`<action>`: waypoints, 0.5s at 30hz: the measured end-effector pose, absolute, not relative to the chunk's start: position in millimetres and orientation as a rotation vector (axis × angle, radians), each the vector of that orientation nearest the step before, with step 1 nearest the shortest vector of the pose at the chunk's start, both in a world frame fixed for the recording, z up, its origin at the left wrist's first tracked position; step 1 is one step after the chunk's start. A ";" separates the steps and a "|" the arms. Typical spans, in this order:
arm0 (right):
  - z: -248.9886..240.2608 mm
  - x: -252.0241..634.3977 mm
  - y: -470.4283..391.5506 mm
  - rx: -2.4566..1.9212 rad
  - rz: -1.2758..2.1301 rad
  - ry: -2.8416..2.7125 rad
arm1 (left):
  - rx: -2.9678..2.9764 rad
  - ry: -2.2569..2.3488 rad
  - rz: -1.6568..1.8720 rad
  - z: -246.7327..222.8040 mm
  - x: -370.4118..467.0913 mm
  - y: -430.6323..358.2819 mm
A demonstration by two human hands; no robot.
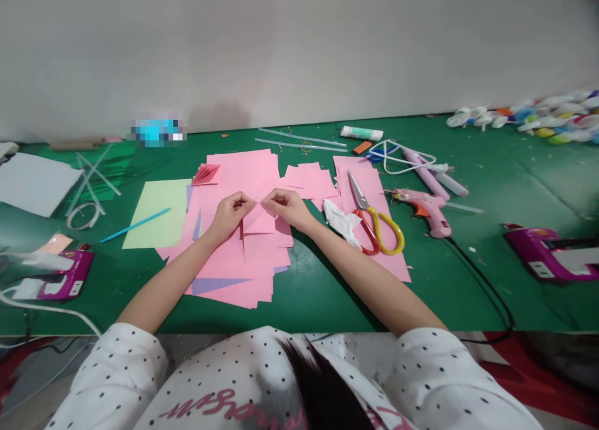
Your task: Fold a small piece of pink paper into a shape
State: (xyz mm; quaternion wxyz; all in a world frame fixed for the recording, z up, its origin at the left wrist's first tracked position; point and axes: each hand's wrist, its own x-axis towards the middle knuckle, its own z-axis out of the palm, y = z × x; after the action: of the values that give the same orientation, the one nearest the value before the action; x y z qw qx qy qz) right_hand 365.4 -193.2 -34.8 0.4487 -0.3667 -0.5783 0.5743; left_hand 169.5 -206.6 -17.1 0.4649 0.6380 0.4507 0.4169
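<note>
- Paper [260,223], pink, between both hands' fingertips, above pink sheets [234,168].
- Left hand [231,213]: thumb and forefinger pinched together on its edge.
- Right hand [291,209]: thumb and forefinger pinching its edge too.
- Folded pink booklet [206,175]: beyond the left fingers, leftward.
- Red-and-yellow-handled scissors [361,196]: right of the right fingers; pink glue gun [428,206] farther right.
- Blue stick [135,224]: left of the left fingers, across light-green paper [156,199].

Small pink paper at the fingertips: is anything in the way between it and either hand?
Nothing visible stands in the way. The left hand and right hand both appear to pinch the small pink paper directly, over the pink sheets. The scissors lie right of both hands.
</note>
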 end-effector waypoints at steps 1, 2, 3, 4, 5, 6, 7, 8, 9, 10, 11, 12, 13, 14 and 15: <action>-34.7 365.9 -193.1 -0.901 1.416 -1.434 | 1.564 1.109 1.025 -17.4 169.4 -206.4; -35.0 366.2 -193.1 -0.898 1.408 -1.438 | 1.565 1.111 1.022 -17.4 169.5 -206.2; -35.6 366.3 -193.0 -0.899 1.399 -1.442 | 1.569 1.111 1.017 -17.2 169.7 -206.1; -36.3 366.2 -192.9 -0.904 1.390 -1.444 | 1.575 1.111 1.014 -16.8 170.1 -206.0; -37.1 366.0 -192.8 -0.910 1.384 -1.444 | 1.582 1.110 1.012 -16.2 170.4 -205.9; -37.9 365.6 -192.6 -0.917 1.382 -1.445 | 1.590 1.108 1.008 -15.6 170.8 -205.9; -38.6 365.2 -192.4 -0.925 1.381 -1.444 | 1.595 1.105 1.000 -15.0 171.1 -206.0; -39.1 364.9 -192.2 -0.931 1.381 -1.445 | 1.598 1.101 0.990 -14.6 171.2 -206.1; -39.3 364.6 -191.9 -0.934 1.383 -1.447 | 1.598 1.097 0.979 -14.3 171.3 -206.2; -39.4 364.4 -191.7 -0.936 1.385 -1.449 | 1.594 1.091 0.971 -14.3 171.2 -206.3; -39.2 364.3 -191.6 -0.933 1.386 -1.451 | 1.590 1.084 0.967 -14.5 171.1 -206.4; -38.8 364.3 -191.6 -0.928 1.387 -1.451 | 1.587 1.077 0.969 -14.8 170.9 -206.5; -38.2 364.3 -191.7 -0.921 1.387 -1.450 | 1.587 1.074 0.972 -15.3 170.8 -206.6; -37.5 364.4 -191.8 -0.914 1.389 -1.449 | 1.590 1.074 0.974 -15.9 170.6 -206.6; -36.7 364.4 -192.1 -0.908 1.390 -1.449 | 1.594 1.077 0.974 -16.3 170.5 -206.5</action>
State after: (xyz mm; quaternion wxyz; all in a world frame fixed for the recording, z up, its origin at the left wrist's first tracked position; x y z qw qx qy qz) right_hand 364.4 -192.1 -36.7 0.4519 -0.3674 -0.5867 0.5627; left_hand 170.5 -206.5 -16.3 0.4730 0.6514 0.4402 0.3978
